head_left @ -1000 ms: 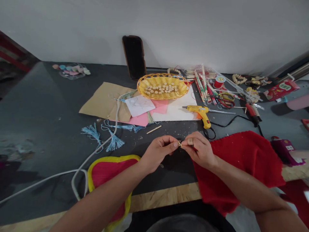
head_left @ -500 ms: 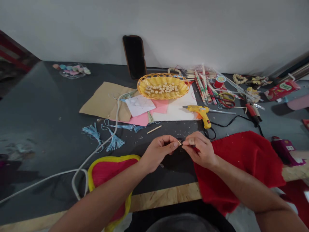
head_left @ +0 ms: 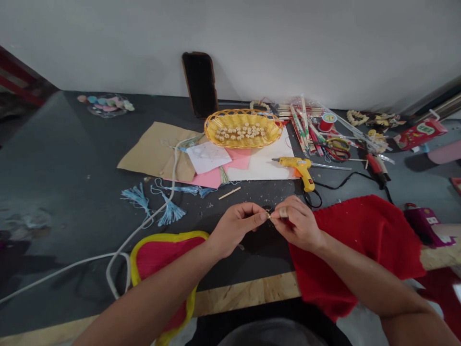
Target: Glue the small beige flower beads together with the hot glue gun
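My left hand (head_left: 241,226) pinches a tiny pale piece (head_left: 268,216) between thumb and forefinger, above the dark table. My right hand (head_left: 297,223) is closed, its fingertips meeting the same spot; whether they grip the piece or something finer on it is too small to tell. The piece looks somewhat like the small pale flower-shaped beads (head_left: 239,132) in the yellow woven basket (head_left: 216,140) beyond my hands. A yellow hot glue gun (head_left: 298,166) lies just past my right hand, nozzle to the left.
Red cloth (head_left: 360,240) lies under my right forearm. A yellow-edged pink pad (head_left: 162,254) is by my left arm. Blue tassels (head_left: 173,211), a white cable (head_left: 144,223) and papers (head_left: 151,149) are at left. A phone (head_left: 200,84) leans on the wall; scissors (head_left: 336,149) lie at right.
My right fingertips have come slightly left, closing the small gap to the piece in my left hand. Everything else stays about where it was.
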A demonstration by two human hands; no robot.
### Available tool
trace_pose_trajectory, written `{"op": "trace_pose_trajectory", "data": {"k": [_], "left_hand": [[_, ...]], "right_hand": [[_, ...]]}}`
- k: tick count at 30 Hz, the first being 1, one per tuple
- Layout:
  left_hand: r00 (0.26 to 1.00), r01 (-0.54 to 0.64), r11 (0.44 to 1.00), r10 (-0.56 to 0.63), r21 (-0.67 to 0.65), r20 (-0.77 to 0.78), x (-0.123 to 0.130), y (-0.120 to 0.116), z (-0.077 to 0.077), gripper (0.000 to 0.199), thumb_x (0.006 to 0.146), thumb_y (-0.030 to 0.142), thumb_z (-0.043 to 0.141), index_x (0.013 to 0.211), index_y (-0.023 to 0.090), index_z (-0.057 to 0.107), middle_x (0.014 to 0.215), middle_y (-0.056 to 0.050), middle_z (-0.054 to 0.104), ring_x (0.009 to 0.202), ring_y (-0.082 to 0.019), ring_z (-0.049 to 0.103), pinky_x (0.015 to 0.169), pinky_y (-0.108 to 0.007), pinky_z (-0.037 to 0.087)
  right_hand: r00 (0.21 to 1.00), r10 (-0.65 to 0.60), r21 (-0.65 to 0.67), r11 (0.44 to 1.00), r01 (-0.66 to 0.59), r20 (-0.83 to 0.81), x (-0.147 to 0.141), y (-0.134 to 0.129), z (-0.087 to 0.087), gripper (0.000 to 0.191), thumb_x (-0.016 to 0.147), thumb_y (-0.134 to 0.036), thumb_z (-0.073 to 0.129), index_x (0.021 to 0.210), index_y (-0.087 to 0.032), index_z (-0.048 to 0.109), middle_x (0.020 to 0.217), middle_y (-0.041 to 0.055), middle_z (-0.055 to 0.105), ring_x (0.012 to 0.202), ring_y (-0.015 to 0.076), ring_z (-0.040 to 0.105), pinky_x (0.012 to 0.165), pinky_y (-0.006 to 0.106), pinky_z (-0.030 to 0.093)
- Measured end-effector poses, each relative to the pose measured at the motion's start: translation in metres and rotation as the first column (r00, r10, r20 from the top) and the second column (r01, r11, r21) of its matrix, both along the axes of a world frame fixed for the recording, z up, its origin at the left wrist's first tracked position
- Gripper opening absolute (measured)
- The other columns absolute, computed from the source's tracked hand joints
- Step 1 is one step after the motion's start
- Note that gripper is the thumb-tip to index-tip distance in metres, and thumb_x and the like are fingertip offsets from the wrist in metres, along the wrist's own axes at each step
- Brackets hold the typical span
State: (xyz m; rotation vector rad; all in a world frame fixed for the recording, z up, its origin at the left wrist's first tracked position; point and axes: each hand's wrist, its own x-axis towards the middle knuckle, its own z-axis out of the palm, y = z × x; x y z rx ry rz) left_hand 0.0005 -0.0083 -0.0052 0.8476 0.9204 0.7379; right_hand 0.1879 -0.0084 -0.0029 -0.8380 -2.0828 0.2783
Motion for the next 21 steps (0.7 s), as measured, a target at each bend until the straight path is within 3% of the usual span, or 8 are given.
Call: {"op": "trace_pose_trajectory", "data": {"k": [21], "left_hand": [[0.999,0.035,0.999,-0.035,0.000,-0.017,-0.0009,0.0011,-0.0007,0.034,0.070,0.045,0.077,0.067,0.014,0.065,0.062,0.001,0.054,0.059,-0.009,0.041,0.058,-0.023,0.031]], "right_hand": [[0.999,0.020,0.021,1.000,-0.021,0.037,0.0014,0.0005,-0.0035,0.013,0.085,-0.010,0.059,0.086,-0.022,0.056,0.076,0.0013,0.070,0.071,0.0142,0.066,0.068,0.029,0.048]]}}
